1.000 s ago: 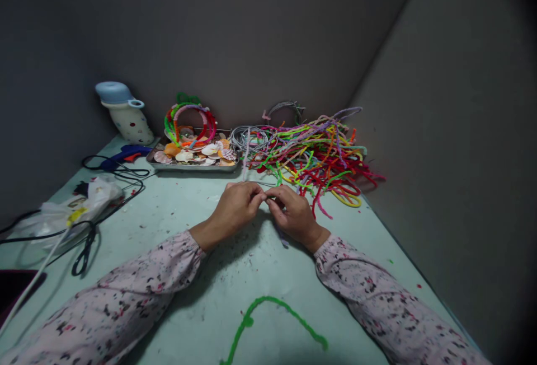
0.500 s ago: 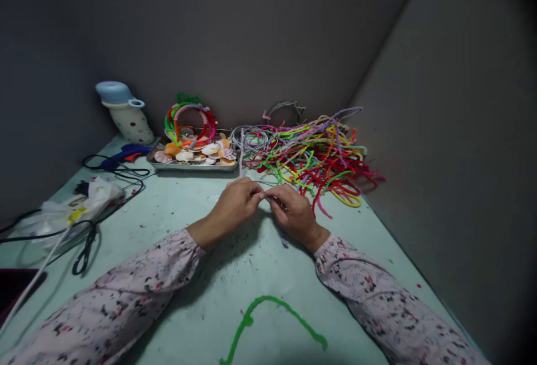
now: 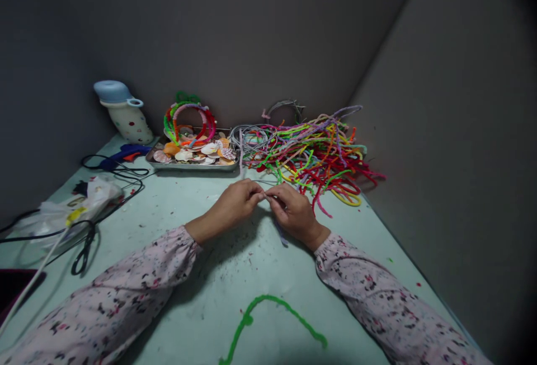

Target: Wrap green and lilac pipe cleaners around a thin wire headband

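Note:
My left hand point(image 3: 240, 201) and my right hand point(image 3: 292, 211) meet fingertip to fingertip above the middle of the table, both pinched closed. What lies between the fingertips is too small to make out. A pale purple strand point(image 3: 283, 237) hangs below my right hand, and a thin grey wire shows just behind the fingers. Nearer to me, a bent green pipe cleaner point(image 3: 268, 298) lies on the table. Just beyond my hands is a heap of coloured pipe cleaners point(image 3: 323, 152), with a coil of grey wire point(image 3: 251, 140) at its left.
A metal tray point(image 3: 193, 168) holds shells and colourful wrapped rings point(image 3: 205, 124). At the left stand a bottle point(image 3: 126, 116), a blue tool point(image 3: 121, 155), black cables point(image 3: 86, 253) and a plastic bag point(image 3: 98, 194). Grey walls point(image 3: 251, 34) rise behind and at the right.
Both hands stay almost in the same place, fingertips still together. The left forearm has shifted very slightly to the left.

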A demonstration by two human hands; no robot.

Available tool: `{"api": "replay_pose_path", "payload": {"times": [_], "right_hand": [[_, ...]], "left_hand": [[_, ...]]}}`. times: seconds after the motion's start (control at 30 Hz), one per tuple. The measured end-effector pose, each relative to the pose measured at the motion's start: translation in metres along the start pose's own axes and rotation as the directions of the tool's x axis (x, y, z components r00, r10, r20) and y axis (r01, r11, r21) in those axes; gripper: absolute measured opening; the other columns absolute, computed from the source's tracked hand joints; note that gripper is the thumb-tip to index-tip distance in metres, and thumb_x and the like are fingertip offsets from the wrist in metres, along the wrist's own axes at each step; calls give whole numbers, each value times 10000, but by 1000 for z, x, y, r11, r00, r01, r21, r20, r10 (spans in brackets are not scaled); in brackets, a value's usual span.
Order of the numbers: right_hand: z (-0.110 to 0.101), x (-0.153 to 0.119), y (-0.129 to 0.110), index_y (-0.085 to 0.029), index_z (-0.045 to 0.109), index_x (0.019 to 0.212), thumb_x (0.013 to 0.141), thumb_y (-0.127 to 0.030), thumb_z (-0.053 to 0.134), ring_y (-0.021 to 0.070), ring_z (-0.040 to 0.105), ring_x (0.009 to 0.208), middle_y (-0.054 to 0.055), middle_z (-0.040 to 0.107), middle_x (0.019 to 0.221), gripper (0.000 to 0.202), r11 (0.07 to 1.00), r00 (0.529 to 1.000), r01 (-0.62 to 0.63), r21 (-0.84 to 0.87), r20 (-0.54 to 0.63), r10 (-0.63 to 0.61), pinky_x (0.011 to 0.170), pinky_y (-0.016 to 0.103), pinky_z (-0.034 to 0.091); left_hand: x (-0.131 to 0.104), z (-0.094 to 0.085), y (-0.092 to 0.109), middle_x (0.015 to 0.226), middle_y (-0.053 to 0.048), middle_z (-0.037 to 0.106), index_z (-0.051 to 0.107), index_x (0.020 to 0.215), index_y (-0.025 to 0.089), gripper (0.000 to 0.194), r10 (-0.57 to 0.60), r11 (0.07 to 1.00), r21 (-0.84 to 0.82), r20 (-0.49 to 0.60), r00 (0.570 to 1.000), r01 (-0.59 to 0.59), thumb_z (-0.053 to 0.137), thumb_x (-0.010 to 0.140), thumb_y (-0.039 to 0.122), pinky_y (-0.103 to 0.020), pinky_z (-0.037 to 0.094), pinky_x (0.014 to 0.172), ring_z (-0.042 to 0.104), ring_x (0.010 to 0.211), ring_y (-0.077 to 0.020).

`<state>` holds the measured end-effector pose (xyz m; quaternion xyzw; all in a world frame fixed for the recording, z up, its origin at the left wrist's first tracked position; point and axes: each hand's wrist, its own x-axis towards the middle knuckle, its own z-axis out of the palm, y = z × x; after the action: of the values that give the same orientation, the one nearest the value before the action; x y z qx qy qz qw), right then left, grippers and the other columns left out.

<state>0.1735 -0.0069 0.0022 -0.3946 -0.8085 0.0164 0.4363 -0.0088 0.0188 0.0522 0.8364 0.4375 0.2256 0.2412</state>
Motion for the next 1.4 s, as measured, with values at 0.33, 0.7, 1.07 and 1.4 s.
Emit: {"api": "replay_pose_path", "payload": {"times": [0.33, 0.7, 1.07, 1.4], "right_hand": [[0, 0, -1, -222, 598, 1015, 900, -144, 512, 189, 625, 886, 56, 667, 935, 164, 1000, 1000, 15, 4, 18, -15, 759, 312, 519], [-1, 1, -1, -228, 585, 1014, 899, -141, 503, 191, 616, 878, 52, 648, 909, 165, 1000, 1000, 16, 4, -1, -16, 752, 314, 513], [-1, 0, -2, -231, 594, 1023, 899, -136, 504, 188, 622, 905, 54, 660, 941, 180, 999, 1000, 26, 21, 15, -26, 756, 311, 523], [-1, 1, -1, -217, 591, 1012, 905, -139, 499, 180, 610, 868, 55, 645, 914, 162, 1000, 999, 1, 21, -37, 0, 758, 308, 506]], "left_hand": [[1, 2, -4, 844, -64, 664, 674, 875, 145, 210, 28, 996, 83, 31, 999, -31, 482, 901, 224, -284, 440, 729, 601, 806, -180], [-2, 2, 1, 860, -48, 630, 647, 892, 157, 166, 56, 996, 66, -26, 998, -55, 487, 900, 201, -279, 436, 731, 578, 806, -170], [0, -1, 1, 839, -58, 638, 652, 863, 140, 199, 32, 997, 65, 78, 996, -37, 472, 916, 206, -287, 431, 753, 585, 824, -183], [-3, -1, -1, 938, -59, 657, 652, 963, 165, 162, 98, 995, 5, 0, 995, -98, 564, 848, 238, -332, 457, 795, 588, 893, -206]]}}
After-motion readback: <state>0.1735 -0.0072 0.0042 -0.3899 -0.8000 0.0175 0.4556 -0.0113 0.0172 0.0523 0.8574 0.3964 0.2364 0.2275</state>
